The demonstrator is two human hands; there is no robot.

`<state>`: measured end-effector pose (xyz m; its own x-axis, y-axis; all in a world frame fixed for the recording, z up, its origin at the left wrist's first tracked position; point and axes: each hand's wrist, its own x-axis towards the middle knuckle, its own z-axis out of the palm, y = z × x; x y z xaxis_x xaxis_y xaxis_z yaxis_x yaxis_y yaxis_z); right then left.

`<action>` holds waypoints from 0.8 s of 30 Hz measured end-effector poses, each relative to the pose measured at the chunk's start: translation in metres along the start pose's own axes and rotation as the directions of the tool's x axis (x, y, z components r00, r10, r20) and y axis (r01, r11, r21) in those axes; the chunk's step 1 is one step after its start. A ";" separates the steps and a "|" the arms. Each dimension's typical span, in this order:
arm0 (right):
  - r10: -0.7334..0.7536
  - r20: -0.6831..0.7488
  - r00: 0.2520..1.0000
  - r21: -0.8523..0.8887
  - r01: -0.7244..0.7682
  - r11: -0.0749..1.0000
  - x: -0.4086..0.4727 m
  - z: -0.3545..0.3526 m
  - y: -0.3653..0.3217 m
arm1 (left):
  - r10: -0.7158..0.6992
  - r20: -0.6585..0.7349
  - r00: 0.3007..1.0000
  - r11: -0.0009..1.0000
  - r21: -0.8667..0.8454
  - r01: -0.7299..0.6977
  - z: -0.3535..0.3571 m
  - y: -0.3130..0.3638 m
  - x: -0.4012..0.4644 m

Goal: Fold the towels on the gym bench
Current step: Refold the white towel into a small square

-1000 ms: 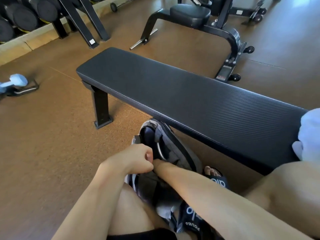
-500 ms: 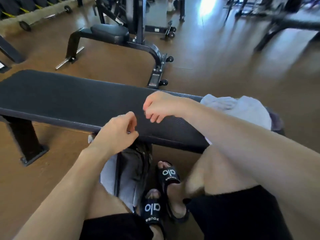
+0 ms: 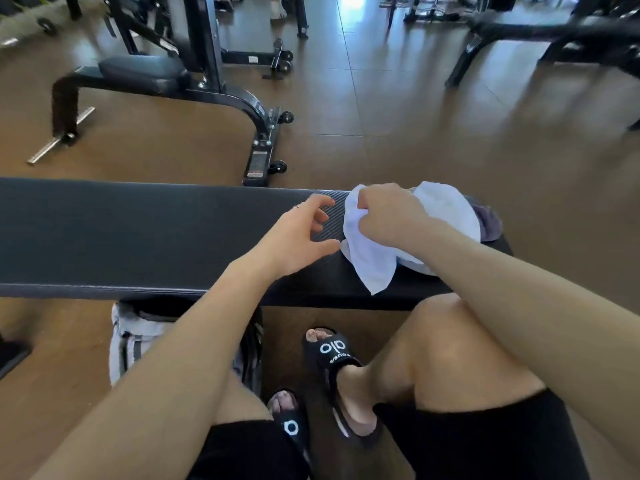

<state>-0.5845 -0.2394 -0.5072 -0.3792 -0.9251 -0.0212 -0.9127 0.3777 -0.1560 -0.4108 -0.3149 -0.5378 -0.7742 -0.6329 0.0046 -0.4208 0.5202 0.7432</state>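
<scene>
Two hands reached over the table (image 3: 138,233): right hand (image 3: 388,216) pinched the crumpled white towel (image 3: 374,268) at the table's right end; left hand (image 3: 298,237) hovered alongside, fingers spread.

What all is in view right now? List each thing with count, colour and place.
Gym bench: one, black, across the middle.
White towel: one, on the bench's right end, one corner over the near edge.
Purple towel: one, right of the white one, mostly hidden.
Bag: one, grey, on the floor under the bench.
Adjustable bench: one, black, far left.
Slides: two, black, on the feet.
Left hand: open, over the bench, beside the white towel.
Right hand: grips the white towel.
</scene>
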 end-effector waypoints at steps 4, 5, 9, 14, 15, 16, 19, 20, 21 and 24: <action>-0.053 -0.154 0.987 0.312 0.099 0.945 0.006 -0.024 -0.016 | 0.137 -0.085 0.987 0.974 -0.170 -0.150 0.006 0.018 0.013; -0.068 -0.163 0.984 0.399 0.129 0.908 0.004 -0.026 -0.021 | 0.161 -0.115 0.980 0.958 -0.222 -0.184 0.006 0.019 0.016; -0.080 -0.233 0.969 0.611 0.209 0.763 -0.007 -0.024 -0.026 | 0.089 -0.228 0.969 0.944 -0.291 -0.155 0.002 0.018 0.023; -0.097 -0.318 0.943 0.573 0.273 0.773 -0.007 -0.023 -0.008 | -0.094 -0.430 0.898 0.939 -0.338 -0.064 -0.012 0.021 0.024; -0.108 -0.290 0.951 0.545 0.257 0.798 -0.006 -0.021 -0.004 | -0.149 -0.479 0.865 0.919 -0.389 -0.057 -0.016 0.023 0.024; -0.112 -0.262 0.959 0.511 0.236 0.827 -0.005 -0.018 -0.001 | -0.200 -0.513 0.835 0.894 -0.444 -0.059 -0.020 0.023 0.024; -0.092 -0.298 0.950 0.471 0.230 0.852 -0.002 -0.014 -0.002 | -0.284 -0.562 0.776 0.841 -0.535 -0.080 -0.030 0.019 0.019; -0.084 -0.328 0.941 0.488 0.245 0.838 -0.002 -0.015 -0.007 | -0.295 -0.573 0.765 0.842 -0.534 -0.074 -0.033 0.018 0.017; -0.075 -0.333 0.940 0.530 0.252 0.810 -0.003 -0.017 -0.012 | -0.302 -0.582 0.755 0.847 -0.527 -0.067 -0.034 0.017 0.014; -0.143 -0.111 0.983 0.715 0.179 0.676 -0.012 -0.022 -0.038 | -0.298 -0.607 0.737 0.865 -0.498 -0.060 -0.038 0.017 0.006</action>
<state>-0.5491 -0.2416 -0.4791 -0.2589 -0.9595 0.1109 -0.5757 0.0611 -0.8154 -0.4045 -0.3314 -0.5002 -0.1581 -0.9694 0.1880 -0.0821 0.2026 0.9758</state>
